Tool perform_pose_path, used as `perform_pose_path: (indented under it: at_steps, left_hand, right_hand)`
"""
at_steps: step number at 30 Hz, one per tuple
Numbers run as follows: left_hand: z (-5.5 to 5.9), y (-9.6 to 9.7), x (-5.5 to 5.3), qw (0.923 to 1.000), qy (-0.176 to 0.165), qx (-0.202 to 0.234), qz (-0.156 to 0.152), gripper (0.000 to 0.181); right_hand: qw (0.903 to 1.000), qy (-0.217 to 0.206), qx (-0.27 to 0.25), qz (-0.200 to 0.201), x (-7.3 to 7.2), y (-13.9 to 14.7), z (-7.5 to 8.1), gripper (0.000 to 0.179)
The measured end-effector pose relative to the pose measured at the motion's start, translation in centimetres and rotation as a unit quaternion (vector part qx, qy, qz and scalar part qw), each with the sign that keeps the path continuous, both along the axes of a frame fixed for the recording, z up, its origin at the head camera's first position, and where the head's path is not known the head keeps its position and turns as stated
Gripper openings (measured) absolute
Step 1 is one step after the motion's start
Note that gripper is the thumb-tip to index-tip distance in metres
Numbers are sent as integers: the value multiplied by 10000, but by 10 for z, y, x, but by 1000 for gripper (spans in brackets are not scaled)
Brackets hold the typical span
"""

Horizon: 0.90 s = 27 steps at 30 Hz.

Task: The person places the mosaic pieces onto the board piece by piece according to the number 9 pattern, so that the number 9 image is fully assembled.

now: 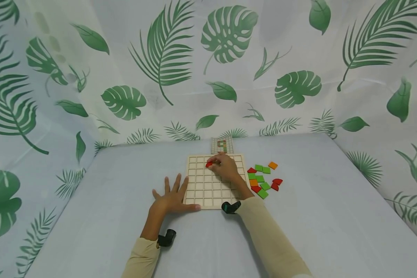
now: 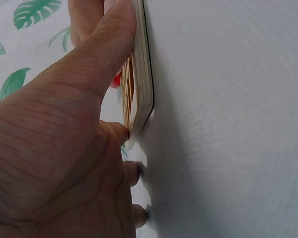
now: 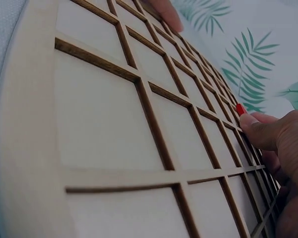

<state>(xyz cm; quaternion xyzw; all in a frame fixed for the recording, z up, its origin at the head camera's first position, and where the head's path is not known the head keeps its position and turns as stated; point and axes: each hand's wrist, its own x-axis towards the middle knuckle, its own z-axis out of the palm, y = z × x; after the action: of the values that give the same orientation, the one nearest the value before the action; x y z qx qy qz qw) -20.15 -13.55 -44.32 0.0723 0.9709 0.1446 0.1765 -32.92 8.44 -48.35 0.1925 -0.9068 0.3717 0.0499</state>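
A square wooden grid board (image 1: pixel 199 195) with raised dividers lies flat before me. My right hand (image 1: pixel 225 166) is over its upper part, pinching a red tile (image 1: pixel 209 164) between thumb and fingertips. In the right wrist view the red tile (image 3: pixel 240 108) sticks up past the thumb, close over the far cells. Spread wide at the board's lower left corner, my left hand (image 1: pixel 172 199) has its thumb along the near edge and a finger at the left edge. The left wrist view shows that thumb (image 2: pixel 107 54) lying on the board's edge (image 2: pixel 145 74).
Several loose red, green and orange tiles, among them a green tile (image 1: pixel 262 194) and an orange tile (image 1: pixel 272 165), lie right of the board. Behind the board is a small pattern card (image 1: pixel 215 146). A leaf-printed cloth (image 1: pixel 180 112) rises behind the table (image 1: pixel 107 193).
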Motion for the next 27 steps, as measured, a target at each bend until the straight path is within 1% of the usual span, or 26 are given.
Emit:
perform_pose_path:
  at_steps: [5,15,19,24,27]
  left_hand:
    - [2,1,1,10000,-13,25,-19,113]
    - [3,1,0,10000,-34,5,15,112]
    - [3,1,0,10000,-56,10,21,112]
    - [3,1,1,10000,-57,20,17,112]
    - [2,1,0,10000,-60,-9,11,113]
  right_hand:
    - [9998,-122,22,-136,0,-3,-1,20]
    - [9998,-47,77,-149,-1,-4,1,19]
    - [9999,-78,3,-101,-2,-3,1,20]
    - [9999,-69,-50,-58,-1,-2,0,25]
    - [9997,-69,-225,-37,0,-1,0,28]
